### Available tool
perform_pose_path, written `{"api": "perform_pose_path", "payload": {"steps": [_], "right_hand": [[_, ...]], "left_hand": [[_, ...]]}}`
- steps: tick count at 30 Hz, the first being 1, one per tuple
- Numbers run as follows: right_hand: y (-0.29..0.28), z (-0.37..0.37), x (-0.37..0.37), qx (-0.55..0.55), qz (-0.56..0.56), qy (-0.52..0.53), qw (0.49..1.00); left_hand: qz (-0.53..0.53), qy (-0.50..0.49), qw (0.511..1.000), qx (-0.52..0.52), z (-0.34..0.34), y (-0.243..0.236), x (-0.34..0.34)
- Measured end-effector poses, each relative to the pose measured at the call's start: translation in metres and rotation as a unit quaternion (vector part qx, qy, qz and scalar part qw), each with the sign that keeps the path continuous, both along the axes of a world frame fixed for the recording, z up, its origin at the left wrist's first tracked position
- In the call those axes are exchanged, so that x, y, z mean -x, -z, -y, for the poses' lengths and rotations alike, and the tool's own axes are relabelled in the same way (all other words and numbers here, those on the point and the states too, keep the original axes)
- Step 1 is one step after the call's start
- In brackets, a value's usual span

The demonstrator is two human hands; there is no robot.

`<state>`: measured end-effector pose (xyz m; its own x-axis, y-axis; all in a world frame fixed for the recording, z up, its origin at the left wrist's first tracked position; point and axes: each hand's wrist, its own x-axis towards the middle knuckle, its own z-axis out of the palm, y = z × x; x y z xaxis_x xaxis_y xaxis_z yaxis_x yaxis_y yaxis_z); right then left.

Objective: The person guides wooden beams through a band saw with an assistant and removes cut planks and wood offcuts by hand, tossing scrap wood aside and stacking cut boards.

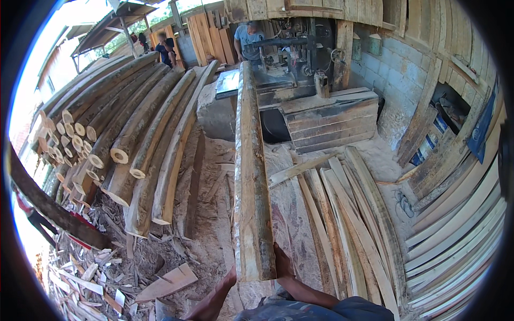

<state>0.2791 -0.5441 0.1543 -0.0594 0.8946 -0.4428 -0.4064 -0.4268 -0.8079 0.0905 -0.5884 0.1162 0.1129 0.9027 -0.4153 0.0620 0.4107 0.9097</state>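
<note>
A long, partly squared log (248,176) stretches straight ahead of me, with sawn faces on top and bark along its edges. Its near end is between my hands, and its far end reaches the bandsaw machine (300,64). My right hand (282,261) presses round the right side near the end, fingers partly hidden. On the left side my left hand (231,276) grips the same end, its fingers mostly tucked out of sight behind the wood. Beside the far end stands a person in a blue shirt (247,38), whose hands I cannot make out.
A big pile of round logs (136,123) lies on the left. Sawn slabs (348,214) cover the floor to the right, with stacked boards (460,257) beyond. Wood scraps (91,283) litter the lower left. A low plank-sided bench (332,120) stands by the machine.
</note>
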Motion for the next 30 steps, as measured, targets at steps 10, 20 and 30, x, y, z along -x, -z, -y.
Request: {"api": "perform_pose_path", "payload": {"steps": [10, 20, 30], "right_hand": [[0.038, 0.038, 0.005, 0.010, 0.008, 0.000, 1.000], [0.003, 0.096, -0.014, 0.001, 0.001, -0.007, 1.000], [0.002, 0.109, -0.054, 0.021, 0.085, -0.140, 0.986]], "left_hand": [[0.002, 0.006, 1.000, -0.011, 0.040, -0.004, -0.004], [0.023, -0.003, 1.000, 0.004, 0.095, 0.000, -0.017], [0.114, -0.035, 0.987, 0.103, 0.117, 0.031, -0.058]]}}
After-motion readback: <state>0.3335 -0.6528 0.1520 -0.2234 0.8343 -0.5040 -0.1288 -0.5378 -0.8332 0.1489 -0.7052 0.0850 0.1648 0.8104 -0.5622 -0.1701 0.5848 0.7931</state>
